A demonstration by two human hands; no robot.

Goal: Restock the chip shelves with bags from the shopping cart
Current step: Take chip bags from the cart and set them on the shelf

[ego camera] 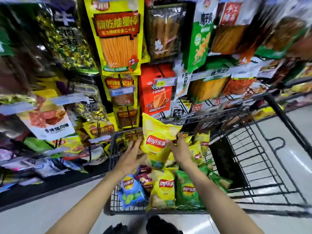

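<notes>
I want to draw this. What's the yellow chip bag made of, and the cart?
The yellow chip bag, gripped by the right hand, looks like thin glossy plastic film: it crinkles and catches the light. The shopping cart looks like dark-coated metal wire, judging by its thin, stiff grid bars. The coating itself can't be told for sure.

The shopping cart [253,149] is open on top, so hands can reach the chip bags [166,190] from above; its wire walls close the sides. Ahead, hanging snack packs [120,39] crowd the shelves [67,100]; bare floor [42,213] lies left
</notes>
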